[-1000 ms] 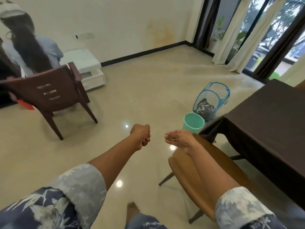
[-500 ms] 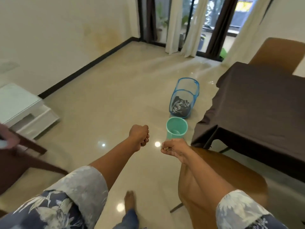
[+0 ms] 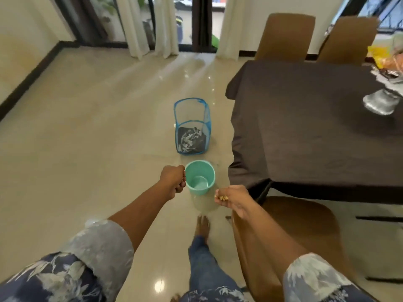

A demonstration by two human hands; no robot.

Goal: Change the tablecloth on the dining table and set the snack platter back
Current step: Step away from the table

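Note:
A dark brown tablecloth (image 3: 305, 127) covers the dining table on the right. At the table's far right edge stands a silver-footed snack platter (image 3: 380, 102) holding yellow and orange packets, partly cut off. My left hand (image 3: 173, 179) is a closed fist beside the rim of a teal bucket (image 3: 210, 168) on the floor; I cannot see whether anything is inside the fist. My right hand (image 3: 232, 198) hovers just right of the bucket, fingers pinched on small yellowish bits (image 3: 221, 197).
A blue mesh hamper (image 3: 187, 118) with a patterned cloth (image 3: 189, 140) inside stands behind the bucket. One brown chair (image 3: 294, 236) sits under my right arm, and two more (image 3: 285, 35) stand beyond the table. Curtains and glass doors line the back.
The view has swung right, bringing the table and platter into sight. The seated person and dark chair have left the view. Both hands now sit at the teal bucket.

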